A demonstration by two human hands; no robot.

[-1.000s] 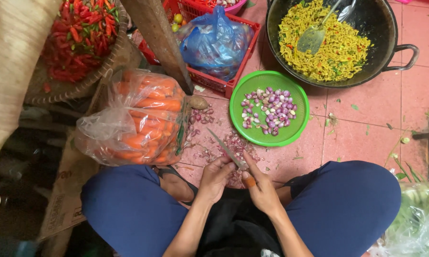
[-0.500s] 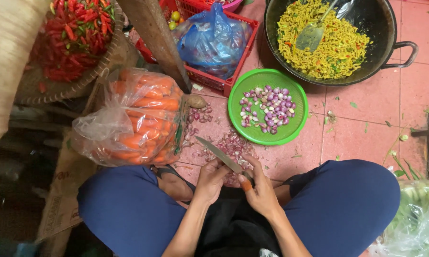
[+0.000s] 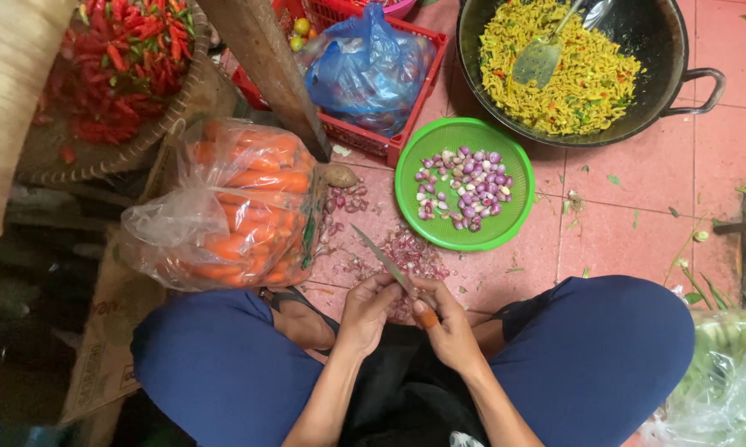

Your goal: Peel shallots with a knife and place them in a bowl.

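Note:
I sit cross-legged on a pink tiled floor with both hands together over my lap. My right hand [image 3: 452, 327], with an orange guard on its thumb, grips a knife [image 3: 381, 255] whose blade points up and left. My left hand [image 3: 363, 313] is closed around a small shallot that is mostly hidden by the fingers. Just beyond the hands lies a heap of purple shallot skins [image 3: 410, 252]. Farther out stands a green plastic colander [image 3: 497, 232] holding several peeled shallots [image 3: 464, 186].
A clear bag of carrots [image 3: 240, 203] lies at my left knee, with a basket of red chillies [image 3: 120, 58] behind it. A wooden post [image 3: 265, 66], a red crate with a blue bag [image 3: 373, 66] and a black wok of yellow noodles [image 3: 567, 70] stand farther off. Bagged greens [image 3: 725, 372] lie at right.
The knife blade has swung a little to the left and its tip has lifted. Both hands stay together over my lap. The view has shifted slightly.

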